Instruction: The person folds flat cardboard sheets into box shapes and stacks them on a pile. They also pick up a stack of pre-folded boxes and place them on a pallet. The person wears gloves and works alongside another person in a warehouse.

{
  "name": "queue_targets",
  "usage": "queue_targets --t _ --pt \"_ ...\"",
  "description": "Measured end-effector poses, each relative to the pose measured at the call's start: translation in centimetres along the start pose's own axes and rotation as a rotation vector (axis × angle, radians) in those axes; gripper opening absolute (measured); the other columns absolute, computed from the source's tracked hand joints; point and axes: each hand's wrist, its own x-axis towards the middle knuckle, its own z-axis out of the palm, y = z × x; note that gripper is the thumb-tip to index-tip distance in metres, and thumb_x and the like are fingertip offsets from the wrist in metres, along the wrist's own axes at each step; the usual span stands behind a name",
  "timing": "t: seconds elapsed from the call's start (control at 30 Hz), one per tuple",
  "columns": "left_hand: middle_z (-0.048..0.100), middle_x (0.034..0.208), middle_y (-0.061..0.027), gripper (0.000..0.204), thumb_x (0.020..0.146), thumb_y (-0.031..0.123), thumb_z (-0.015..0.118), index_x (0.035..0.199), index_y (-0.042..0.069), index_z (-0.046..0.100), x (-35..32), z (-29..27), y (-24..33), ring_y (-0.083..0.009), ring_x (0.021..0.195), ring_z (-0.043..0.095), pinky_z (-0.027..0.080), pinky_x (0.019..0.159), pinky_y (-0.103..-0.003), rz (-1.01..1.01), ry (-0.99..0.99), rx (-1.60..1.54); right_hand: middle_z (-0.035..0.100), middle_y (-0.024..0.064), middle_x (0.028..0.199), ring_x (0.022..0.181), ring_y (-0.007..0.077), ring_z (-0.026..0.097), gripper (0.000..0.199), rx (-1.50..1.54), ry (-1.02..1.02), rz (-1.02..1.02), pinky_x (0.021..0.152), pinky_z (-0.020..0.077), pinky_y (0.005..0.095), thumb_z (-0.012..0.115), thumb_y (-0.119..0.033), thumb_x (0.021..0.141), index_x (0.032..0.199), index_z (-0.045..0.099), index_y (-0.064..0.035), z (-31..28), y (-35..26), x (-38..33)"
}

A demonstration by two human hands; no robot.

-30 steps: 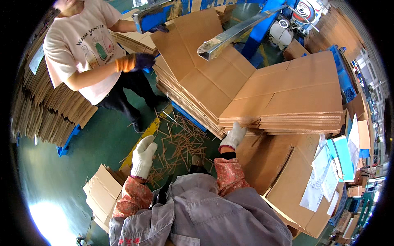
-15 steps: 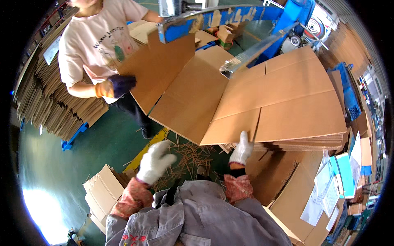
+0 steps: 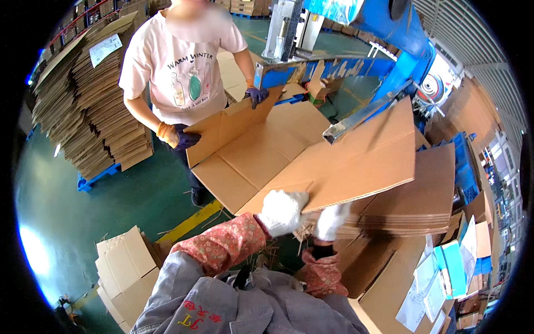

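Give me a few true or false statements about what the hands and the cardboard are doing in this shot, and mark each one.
1. The left hand wears a white glove and grips the near edge of the top cardboard sheet. True.
2. The right hand is bare. False: it also wears a white glove, at the edge of the cardboard stack.
3. The co-worker holds the sheet's far flap with both gloved hands. True.
4. The floor is red. False: it is green, with a yellow line.
5. More flat cardboard is piled on a blue pallet at the left. True.
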Motion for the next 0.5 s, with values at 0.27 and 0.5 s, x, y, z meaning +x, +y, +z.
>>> queue_targets --t 0.27,0.5 --pt "0.067 0.112 -0.0154 0.033 0.096 0.017 0.056 0.123 -0.003 0.059 0.6 -5.8 6.6 -0.0203 0.108 0.060 0.046 0.093 -0.035 -0.209 0.112 -1.353 0.048 0.0157 0.142 0.132 0.0279 0.044 0.049 -0.380 -0.404 -0.466 0.113 0.0313 0.0381 0.064 -0.010 0.088 0.134 0.052 0.0004 -1.4 -10.4 16.0" --pt "0.055 0.132 -0.0111 0.051 0.093 0.018 0.063 0.138 0.004 0.043 0.9 -7.8 4.8 -0.0285 0.118 0.055 0.046 0.098 -0.046 -0.632 0.213 -2.162 0.061 0.0178 0.126 0.118 0.0343 0.055 0.049 -0.841 -0.784 -0.670 0.101 0.0437 0.0405 0.079 -0.027 0.075 0.116 0.066 -0.0037 3.8 -14.1 18.9"
